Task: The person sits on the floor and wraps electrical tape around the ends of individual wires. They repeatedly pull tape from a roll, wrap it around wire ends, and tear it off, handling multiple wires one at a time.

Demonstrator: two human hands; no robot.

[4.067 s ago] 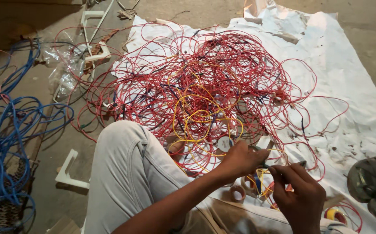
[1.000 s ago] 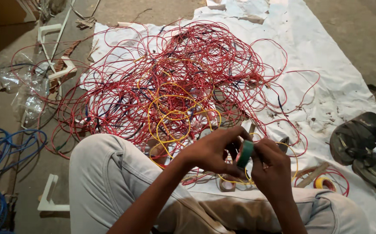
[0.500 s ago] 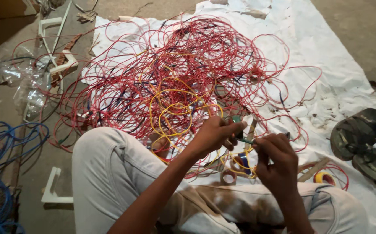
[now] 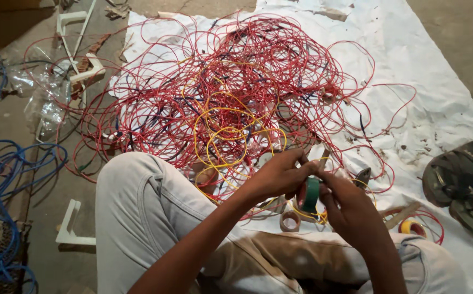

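I sit on the floor with my knees raised. My left hand [image 4: 279, 175] and my right hand [image 4: 350, 208] meet over my lap and both grip a green roll of tape [image 4: 310, 194]. My left fingers pinch its top edge, my right fingers hold its right side. Just beyond my hands lies a big tangle of red wire [image 4: 236, 92] with some yellow loops [image 4: 221, 136], spread over a white sheet [image 4: 438, 103].
A brown tape roll [image 4: 289, 220] and a yellow one [image 4: 410, 226] lie near my knees. Dark sandals [image 4: 462, 179] rest at the right. Blue cable [image 4: 2, 179] coils at the left, with white plastic brackets [image 4: 73, 226] and clear plastic wrap [image 4: 43, 92].
My hands have come back together on the green tape roll after parting briefly. The view has shifted slightly, and the wire pile lies as before.
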